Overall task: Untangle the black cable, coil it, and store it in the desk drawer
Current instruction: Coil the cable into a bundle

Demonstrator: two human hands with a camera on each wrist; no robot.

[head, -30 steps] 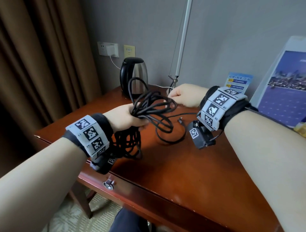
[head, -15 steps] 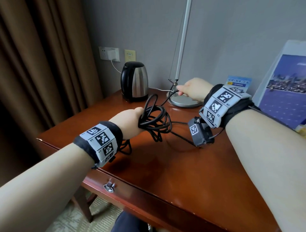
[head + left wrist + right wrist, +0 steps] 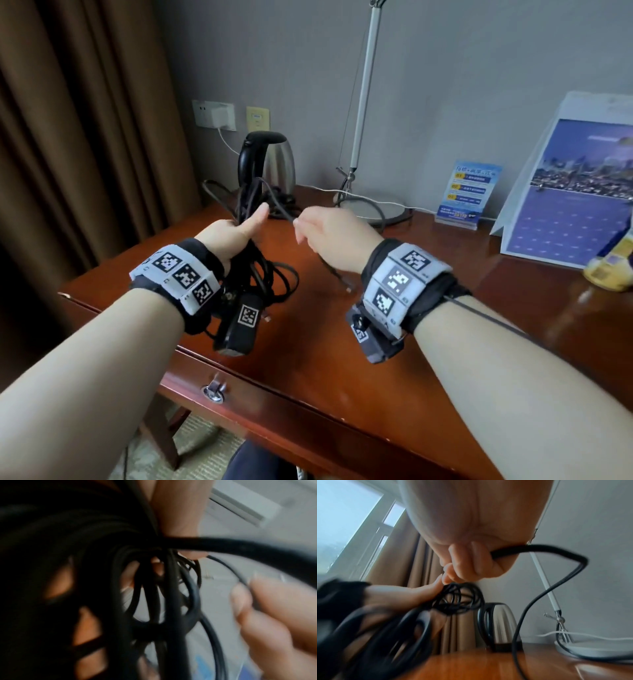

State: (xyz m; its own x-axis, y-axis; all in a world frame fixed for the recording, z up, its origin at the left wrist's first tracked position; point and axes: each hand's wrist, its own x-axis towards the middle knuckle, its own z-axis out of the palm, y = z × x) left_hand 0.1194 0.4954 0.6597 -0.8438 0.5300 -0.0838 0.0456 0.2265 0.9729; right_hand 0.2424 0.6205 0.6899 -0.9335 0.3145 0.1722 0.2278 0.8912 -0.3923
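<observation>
My left hand grips a bunch of loops of the black cable above the desk, thumb up; the loops hang below the fist and rise above it. In the left wrist view the cable fills the middle as a blurred tangle. My right hand pinches one strand of the same cable close beside the left hand; the strand runs down from my fingers to the desk. The desk drawer with its metal pull is closed below the front edge.
A steel kettle stands at the back, a lamp base with a white cord to its right. A blue leaflet stand, a large calendar and a yellow object sit at the right. Brown curtains hang at left.
My right hand came back from the lamp base toward the left hand, still holding its strand. My left hand lifted and turned the bunch upright, thumb up.
</observation>
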